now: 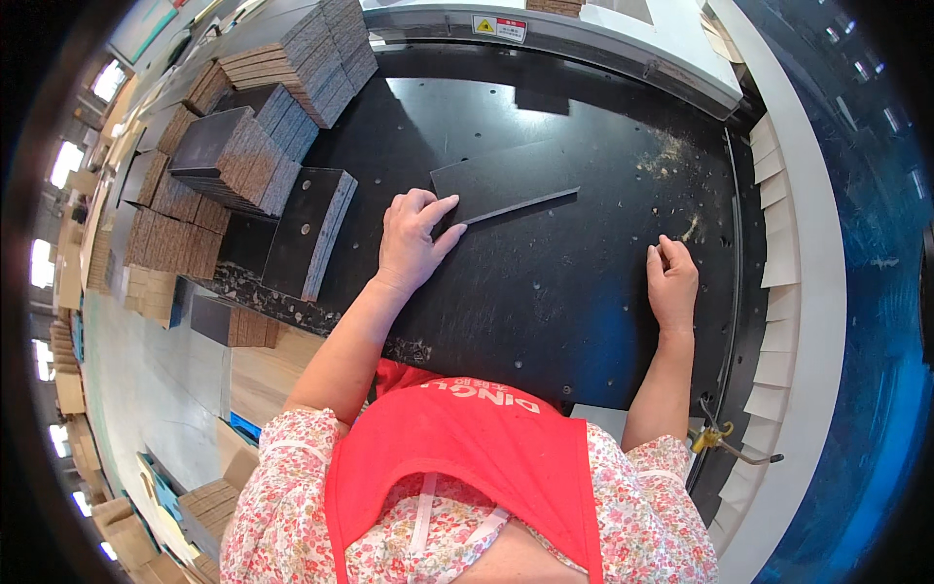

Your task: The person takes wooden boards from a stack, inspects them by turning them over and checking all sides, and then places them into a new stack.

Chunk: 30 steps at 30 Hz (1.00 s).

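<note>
Red apron (pixel 472 438) lay nearest; left hand (pixel 413 240) pinched dark board (pixel 506 180), long axis pointing rightward, slightly away; right hand (pixel 672 284) curled together.

Your view is bright, with the windows (pixel 67 164) at far left burnt out to white. Pale glare washes the far part of the black table (pixel 477 311) before you, reflections dot the blue surface (pixel 876 209) at right, and edges curve toward the blackened rim.

The panel (pixel 511 178) looks smooth, the tabletop (pixel 496 302) glossy (stacked boards (pixel 243 165) rough-edged)
</note>
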Each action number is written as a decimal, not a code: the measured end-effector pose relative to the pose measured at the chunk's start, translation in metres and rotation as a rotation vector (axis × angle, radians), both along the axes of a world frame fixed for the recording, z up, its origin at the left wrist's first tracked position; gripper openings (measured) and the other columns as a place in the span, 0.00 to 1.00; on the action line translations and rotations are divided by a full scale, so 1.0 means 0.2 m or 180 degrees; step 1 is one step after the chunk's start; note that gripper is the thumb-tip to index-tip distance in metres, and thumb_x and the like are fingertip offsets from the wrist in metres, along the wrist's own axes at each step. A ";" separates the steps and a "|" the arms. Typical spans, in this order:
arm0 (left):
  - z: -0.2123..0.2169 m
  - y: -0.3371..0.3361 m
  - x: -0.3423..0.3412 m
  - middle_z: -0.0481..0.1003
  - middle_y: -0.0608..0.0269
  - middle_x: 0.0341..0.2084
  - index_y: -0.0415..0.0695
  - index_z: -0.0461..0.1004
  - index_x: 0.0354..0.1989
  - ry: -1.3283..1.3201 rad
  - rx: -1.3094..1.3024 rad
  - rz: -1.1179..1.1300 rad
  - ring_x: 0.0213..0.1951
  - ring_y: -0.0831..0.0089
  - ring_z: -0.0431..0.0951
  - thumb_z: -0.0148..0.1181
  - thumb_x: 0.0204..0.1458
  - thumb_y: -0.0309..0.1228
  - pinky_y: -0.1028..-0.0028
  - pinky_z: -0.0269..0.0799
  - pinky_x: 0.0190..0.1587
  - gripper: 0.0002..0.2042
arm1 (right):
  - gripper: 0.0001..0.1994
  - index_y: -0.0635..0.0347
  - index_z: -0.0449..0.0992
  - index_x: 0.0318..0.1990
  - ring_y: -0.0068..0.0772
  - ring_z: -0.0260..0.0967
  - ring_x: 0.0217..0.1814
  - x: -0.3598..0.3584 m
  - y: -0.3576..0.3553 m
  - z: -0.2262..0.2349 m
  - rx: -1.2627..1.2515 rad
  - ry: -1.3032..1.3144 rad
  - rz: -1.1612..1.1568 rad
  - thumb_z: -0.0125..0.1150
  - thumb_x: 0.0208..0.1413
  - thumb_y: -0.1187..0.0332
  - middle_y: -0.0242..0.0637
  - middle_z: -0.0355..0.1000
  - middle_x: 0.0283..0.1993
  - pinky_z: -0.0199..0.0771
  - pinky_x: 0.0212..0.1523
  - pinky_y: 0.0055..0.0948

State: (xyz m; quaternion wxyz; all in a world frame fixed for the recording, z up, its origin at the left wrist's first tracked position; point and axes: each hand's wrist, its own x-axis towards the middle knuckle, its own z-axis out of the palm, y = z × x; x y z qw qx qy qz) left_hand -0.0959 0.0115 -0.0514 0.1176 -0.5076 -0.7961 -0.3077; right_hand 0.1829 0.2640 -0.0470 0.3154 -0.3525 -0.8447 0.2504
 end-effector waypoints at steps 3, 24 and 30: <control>0.01 -0.01 0.01 0.72 0.59 0.41 0.47 0.80 0.47 -0.0232 -0.0103 0.0073 0.45 0.61 0.72 0.72 0.43 0.33 0.64 0.69 0.51 0.19 | 0.08 0.70 0.76 0.40 0.34 0.67 0.27 0.00 0.00 -0.01 0.0073 0.0079 0.0037 0.60 0.59 0.72 0.39 0.69 0.29 0.69 0.32 0.30; 0.17 0.10 0.20 0.70 0.52 0.54 0.43 0.72 0.43 -0.1100 -0.0498 -0.1747 0.57 0.54 0.69 0.76 0.36 0.36 0.60 0.66 0.60 0.25 | 0.12 0.52 0.79 0.42 0.31 0.66 0.65 -0.03 -0.40 0.17 0.2244 -0.0968 0.0568 0.64 0.48 0.67 0.30 0.73 0.58 0.47 0.71 0.48; 0.13 0.05 0.12 0.70 0.51 0.57 0.41 0.72 0.54 -0.1440 -0.0113 -0.1498 0.61 0.55 0.67 0.66 0.49 0.36 0.62 0.60 0.64 0.24 | 0.18 0.55 0.78 0.43 0.31 0.74 0.34 -0.05 -0.27 0.33 0.1751 -0.1306 0.1019 0.71 0.42 0.65 0.29 0.74 0.32 0.71 0.37 0.34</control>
